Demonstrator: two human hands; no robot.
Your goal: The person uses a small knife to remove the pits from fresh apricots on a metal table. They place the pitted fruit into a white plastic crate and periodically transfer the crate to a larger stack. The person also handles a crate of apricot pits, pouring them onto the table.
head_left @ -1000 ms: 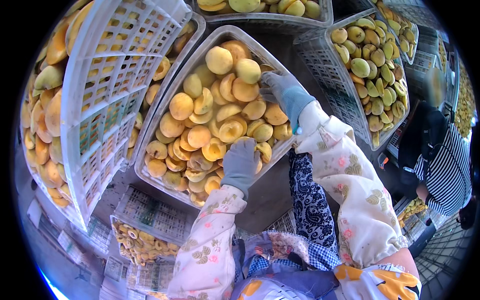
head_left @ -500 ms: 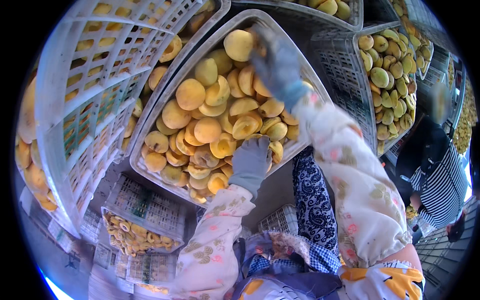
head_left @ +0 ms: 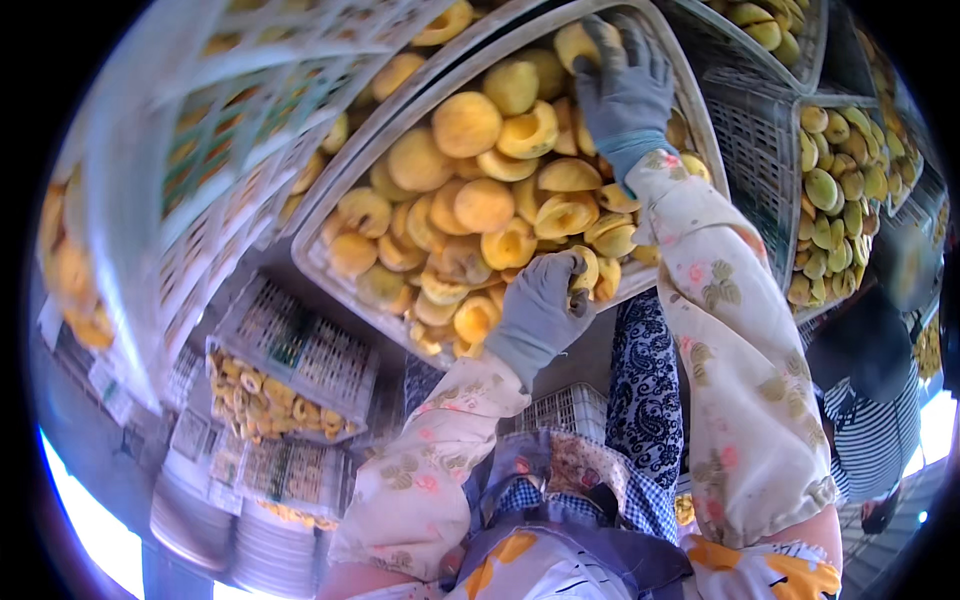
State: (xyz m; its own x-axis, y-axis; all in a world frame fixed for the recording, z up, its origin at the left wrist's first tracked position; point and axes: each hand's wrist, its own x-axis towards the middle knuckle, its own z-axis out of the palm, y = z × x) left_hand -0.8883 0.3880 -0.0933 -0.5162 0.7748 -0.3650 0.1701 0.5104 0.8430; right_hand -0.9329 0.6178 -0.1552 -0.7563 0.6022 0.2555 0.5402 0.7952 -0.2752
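A pale plastic crate holds yellow peaches, some whole and some halved. My left hand, in a grey glove, is at the crate's near edge, its fingers curled on a peach half. My right hand, in a grey glove with a teal cuff, reaches to the crate's far right corner, its fingers over a yellow peach and gripping it. Floral sleeves cover both forearms.
A tilted slatted crate stands close on the left. Crates of greener fruit are at the right and behind. A crate of peach pieces sits lower left. A co-worker in a striped top is at the right.
My right hand has moved farther up the crate, onto the peach at the far corner. My left hand stays near the front edge, fingers on fruit. The view has shifted, with the crate higher and rightward.
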